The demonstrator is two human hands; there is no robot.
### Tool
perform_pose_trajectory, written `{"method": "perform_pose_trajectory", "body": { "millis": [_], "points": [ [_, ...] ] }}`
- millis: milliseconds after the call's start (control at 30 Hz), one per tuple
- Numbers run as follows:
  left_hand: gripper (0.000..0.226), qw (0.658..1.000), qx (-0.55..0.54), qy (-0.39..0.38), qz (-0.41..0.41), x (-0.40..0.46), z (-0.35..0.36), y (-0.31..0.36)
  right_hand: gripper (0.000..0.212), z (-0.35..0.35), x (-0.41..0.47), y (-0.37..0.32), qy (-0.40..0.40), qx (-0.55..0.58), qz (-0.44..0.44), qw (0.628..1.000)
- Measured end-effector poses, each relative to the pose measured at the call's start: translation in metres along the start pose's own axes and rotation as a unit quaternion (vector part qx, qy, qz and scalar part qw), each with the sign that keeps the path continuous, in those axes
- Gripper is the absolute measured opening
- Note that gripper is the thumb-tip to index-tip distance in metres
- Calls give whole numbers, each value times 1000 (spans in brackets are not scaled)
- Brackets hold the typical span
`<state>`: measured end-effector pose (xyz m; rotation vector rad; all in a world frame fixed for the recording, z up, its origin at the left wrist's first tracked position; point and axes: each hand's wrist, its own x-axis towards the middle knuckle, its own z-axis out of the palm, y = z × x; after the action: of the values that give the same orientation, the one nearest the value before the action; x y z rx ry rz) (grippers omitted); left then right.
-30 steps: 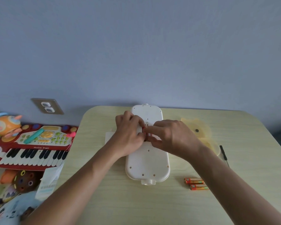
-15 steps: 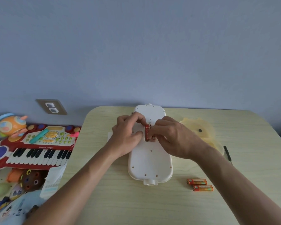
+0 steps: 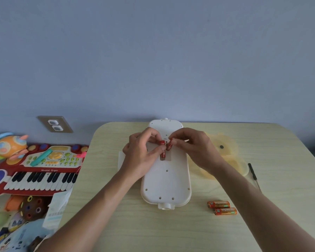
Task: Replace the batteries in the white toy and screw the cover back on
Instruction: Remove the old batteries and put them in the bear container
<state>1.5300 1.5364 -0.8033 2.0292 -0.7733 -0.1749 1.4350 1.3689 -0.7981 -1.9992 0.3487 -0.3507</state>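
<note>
Lying left of the fingers: toy keyboard (image 3: 35,171) beside the table (image 3: 116,224). Left hand (image 3: 142,157) pinches one red battery (image 3: 162,150), right hand (image 3: 195,151) pinches a second red battery (image 3: 169,145), both over the open slot of the white toy (image 3: 166,179) beneath the fingers. Right of the fingers: yellow cover (image 3: 224,151), two orange batteries (image 3: 222,207), screwdriver (image 3: 252,171).

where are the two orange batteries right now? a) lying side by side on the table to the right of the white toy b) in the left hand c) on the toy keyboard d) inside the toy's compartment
a: the two orange batteries lie side by side on the table, apart from both hands, to the right of the white toy near its closer end.
</note>
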Motion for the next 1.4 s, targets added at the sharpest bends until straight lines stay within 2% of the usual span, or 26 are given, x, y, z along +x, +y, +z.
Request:
{"method": "perform_pose_trajectory", "body": {
  "millis": [167, 300, 400, 567, 700, 900, 1033, 1133, 1200, 1267, 1333, 1400],
  "points": [
    [22, 999, -9, 32, 12, 2, -1, 14, 10, -17, -9, -13, 50, 73, 23, 996],
    [16, 994, -81, -57, 38, 3, 11, 50, 11, -54, -32, -12, 105, 28, 41, 993],
    [15, 985, -104, -135, 19, 0, 37, 72, 6, -74, -50, -1, 109, -17, 85, 990],
    [17, 983, -72, -172, 2, -2, 70, 77, 6, -83, -71, 19, 79, -76, 141, 984],
    [15, 983, 1, -182, 22, -5, 82, 74, 8, -86, -80, 26, 79, -107, 122, 984],
    [19, 973, 90, -180, 111, -9, 92, 69, 3, -81, -87, 27, 72, -142, 60, 985],
    [26, 961, 142, -169, 165, -8, 95, 59, 14, -78, -86, 35, 95, -220, -5, 971],
    [33, 955, 178, -155, 179, -8, 95, 59, 20, -76, -87, 39, 96, -257, -7, 962],
    [46, 955, 185, -129, 192, -5, 89, 62, 23, -78, -90, 39, 98, -255, -15, 962],
    [79, 948, 225, -128, 187, 1, 83, 65, 37, -90, -94, 35, 118, -230, -15, 966],
    [122, 927, 303, -163, 152, 6, 80, 66, 74, -108, -97, 34, 96, -221, 32, 970],
    [150, 901, 362, -206, 120, 10, 80, 65, 117, -122, -100, 35, 12, -238, 120, 964]
  ]
}}
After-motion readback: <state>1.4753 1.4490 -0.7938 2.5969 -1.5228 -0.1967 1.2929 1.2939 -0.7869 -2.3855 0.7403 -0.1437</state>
